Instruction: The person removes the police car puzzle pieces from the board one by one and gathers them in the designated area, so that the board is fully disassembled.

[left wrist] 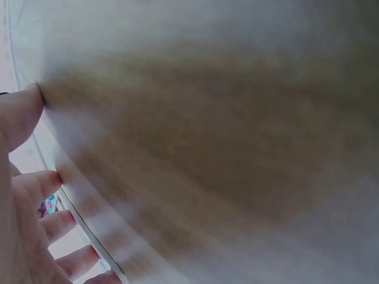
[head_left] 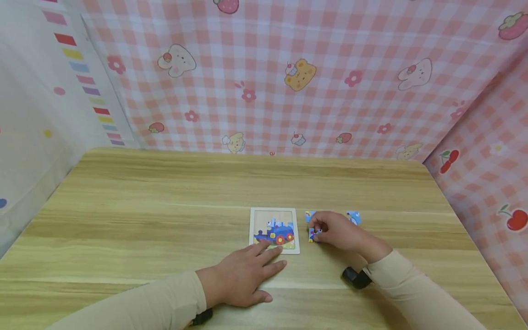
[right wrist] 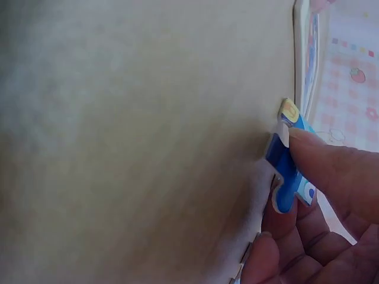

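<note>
A framed jigsaw puzzle (head_left: 274, 209) lies on the table, partly filled with pieces that form a blue train. My left hand (head_left: 247, 275) rests with spread fingers at its lower edge, the fingertips over the frame's bottom side. To the right of the frame, my right hand (head_left: 340, 231) pinches a blue puzzle piece (right wrist: 286, 168) between thumb and fingers. In the right wrist view that piece is tilted and shows a yellow corner. Two more puzzle pieces lie by the right hand: one piece (head_left: 309, 215) behind the fingers, another piece (head_left: 354, 217) beyond the knuckles.
The wooden table (head_left: 165, 197) runs back to a pink checked curtain (head_left: 264, 114). A white cloth (head_left: 33, 114) hangs at the left. Each wrist carries a black camera; the right wrist's camera (head_left: 356, 277) sits just above the table.
</note>
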`<control>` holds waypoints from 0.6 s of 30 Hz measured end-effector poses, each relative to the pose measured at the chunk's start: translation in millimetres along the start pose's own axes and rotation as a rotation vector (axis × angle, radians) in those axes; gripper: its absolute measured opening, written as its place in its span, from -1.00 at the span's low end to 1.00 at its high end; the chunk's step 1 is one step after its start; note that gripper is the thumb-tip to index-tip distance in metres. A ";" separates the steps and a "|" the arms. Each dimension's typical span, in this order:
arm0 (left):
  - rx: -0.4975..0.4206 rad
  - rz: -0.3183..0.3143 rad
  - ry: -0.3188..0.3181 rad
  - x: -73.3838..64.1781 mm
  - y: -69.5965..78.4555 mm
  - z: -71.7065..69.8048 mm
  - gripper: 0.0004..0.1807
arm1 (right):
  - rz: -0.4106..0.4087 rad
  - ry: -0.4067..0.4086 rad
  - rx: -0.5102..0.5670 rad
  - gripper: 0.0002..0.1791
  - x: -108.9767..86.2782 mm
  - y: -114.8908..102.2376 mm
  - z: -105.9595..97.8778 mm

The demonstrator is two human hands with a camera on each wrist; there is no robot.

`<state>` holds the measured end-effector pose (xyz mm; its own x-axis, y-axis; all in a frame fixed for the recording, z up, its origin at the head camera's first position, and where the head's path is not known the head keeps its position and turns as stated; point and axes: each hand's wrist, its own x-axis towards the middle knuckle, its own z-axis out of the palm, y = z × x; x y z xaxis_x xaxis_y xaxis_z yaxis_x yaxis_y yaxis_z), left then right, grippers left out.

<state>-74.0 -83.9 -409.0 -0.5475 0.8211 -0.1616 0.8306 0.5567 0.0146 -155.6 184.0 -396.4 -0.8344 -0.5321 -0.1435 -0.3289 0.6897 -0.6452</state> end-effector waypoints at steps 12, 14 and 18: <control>-0.016 -0.007 -0.011 0.2 -0.6 0.2 -0.27 | 0.082 0.022 -0.061 -0.81 0.0 -6.9 2.6; -0.016 -0.008 -0.012 0.4 -0.7 0.4 -0.27 | 0.093 0.027 -0.068 -0.80 0.3 -6.7 3.4; -0.004 -0.008 -0.006 0.6 -0.6 0.7 -0.26 | 0.102 0.033 -0.083 -0.79 0.6 -6.4 4.1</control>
<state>-74.8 -83.8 -409.9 -0.5537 0.8156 -0.1677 0.8256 0.5640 0.0174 -152.1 177.3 -395.4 -0.8790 -0.4416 -0.1801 -0.2757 0.7786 -0.5637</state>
